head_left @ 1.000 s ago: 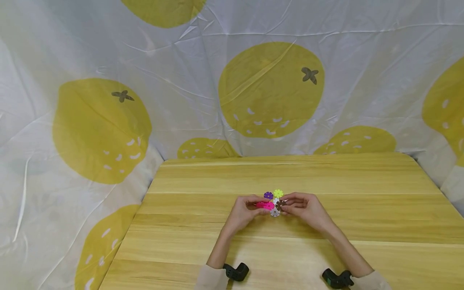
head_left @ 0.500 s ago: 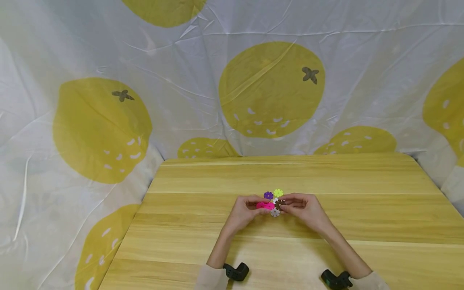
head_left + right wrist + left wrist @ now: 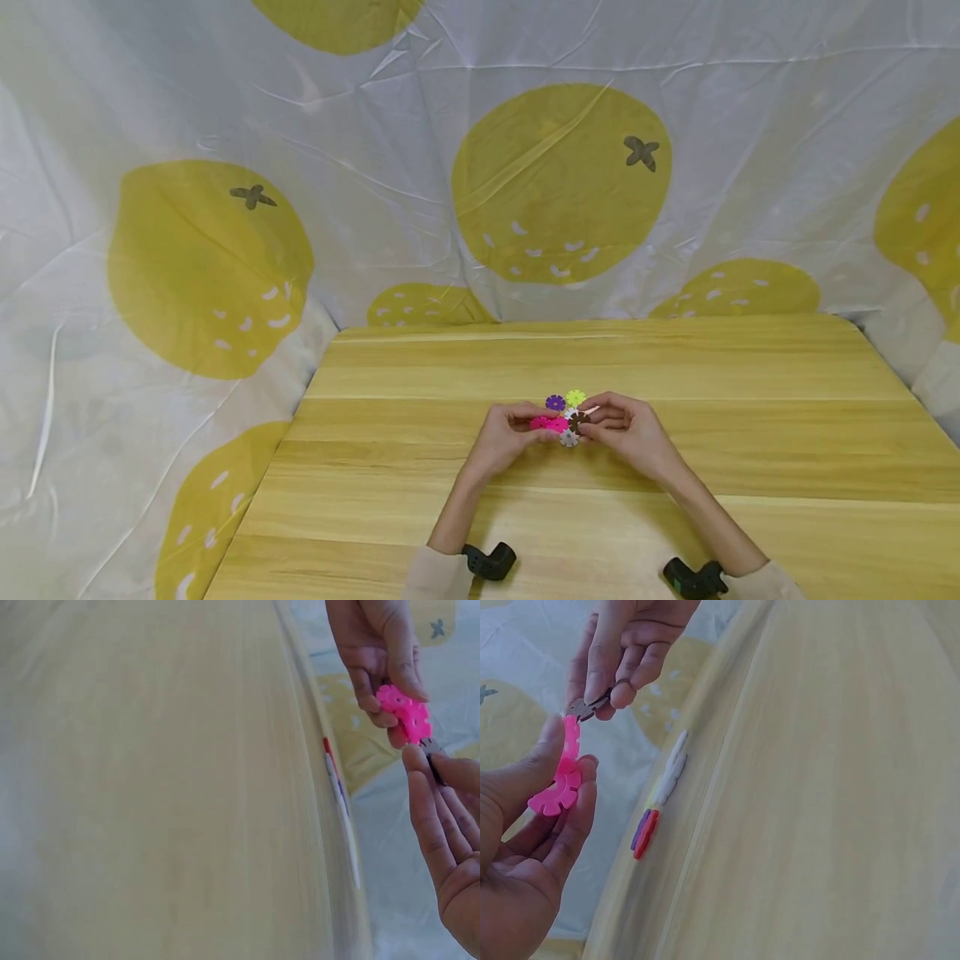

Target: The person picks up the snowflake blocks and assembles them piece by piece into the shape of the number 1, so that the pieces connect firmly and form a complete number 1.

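My left hand (image 3: 502,440) pinches two joined pink snowflake discs (image 3: 561,791) between thumb and fingers. Opposite it, my right hand (image 3: 633,435) holds a dark brown snowflake disc (image 3: 578,422) by its edge, thumb against fingers. Both wrist views show the brown notched disc (image 3: 430,748) meeting the end of the pink piece (image 3: 411,718), above the table; whether their slots are interlocked I cannot tell. Behind and beneath the hands lie loose discs: purple (image 3: 555,402), yellow (image 3: 575,397), grey (image 3: 569,438) and white (image 3: 572,413). A red disc (image 3: 646,834) shows in the left wrist view.
The wooden table (image 3: 420,375) spreads around both hands. At its far edge hangs a pale curtain (image 3: 375,192) printed with yellow lemons. Black wrist cameras (image 3: 491,562) sit near the sleeves on both forearms.
My right hand's upper fingers have lifted and spread slightly, and the brown disc now shows more of its face. The left hand and pink discs stay nearly still.
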Action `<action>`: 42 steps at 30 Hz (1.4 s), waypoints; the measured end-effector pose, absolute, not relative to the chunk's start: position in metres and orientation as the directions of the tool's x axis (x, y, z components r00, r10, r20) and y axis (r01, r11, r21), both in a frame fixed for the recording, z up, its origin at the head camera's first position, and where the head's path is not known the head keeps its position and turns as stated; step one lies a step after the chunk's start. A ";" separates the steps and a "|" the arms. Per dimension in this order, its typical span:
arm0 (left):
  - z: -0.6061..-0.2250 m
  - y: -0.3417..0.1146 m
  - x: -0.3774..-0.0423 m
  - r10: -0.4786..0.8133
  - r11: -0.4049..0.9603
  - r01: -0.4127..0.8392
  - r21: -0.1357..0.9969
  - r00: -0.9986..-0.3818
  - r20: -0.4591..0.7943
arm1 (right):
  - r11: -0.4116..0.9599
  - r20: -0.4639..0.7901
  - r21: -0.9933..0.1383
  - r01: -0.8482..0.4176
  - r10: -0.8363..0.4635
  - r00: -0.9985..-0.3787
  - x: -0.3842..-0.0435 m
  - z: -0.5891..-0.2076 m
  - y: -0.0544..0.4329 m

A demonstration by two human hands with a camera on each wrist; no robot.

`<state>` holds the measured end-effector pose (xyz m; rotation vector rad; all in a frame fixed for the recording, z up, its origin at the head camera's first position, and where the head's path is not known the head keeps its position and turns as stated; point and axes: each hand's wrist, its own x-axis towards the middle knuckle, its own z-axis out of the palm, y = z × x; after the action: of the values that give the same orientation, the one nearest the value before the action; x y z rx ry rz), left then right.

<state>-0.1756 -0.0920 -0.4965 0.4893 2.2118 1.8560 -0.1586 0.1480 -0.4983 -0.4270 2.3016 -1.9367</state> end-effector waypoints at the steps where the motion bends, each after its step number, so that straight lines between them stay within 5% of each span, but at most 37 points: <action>1: -0.496 -0.092 -0.176 0.385 0.148 0.116 0.982 -0.922 0.050 | 0.152 0.096 -0.978 -0.142 -0.280 -0.955 -0.158 -0.498 0.148; 42: -0.495 -0.090 -0.174 0.424 0.078 0.123 0.989 -0.902 0.079 | -0.016 0.135 -0.990 -0.138 -0.345 -0.929 -0.152 -0.495 0.152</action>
<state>-0.1740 -0.0902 -0.4951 0.5529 2.1235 1.9112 -0.1523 0.1517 -0.4950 -0.5196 2.0918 -2.0742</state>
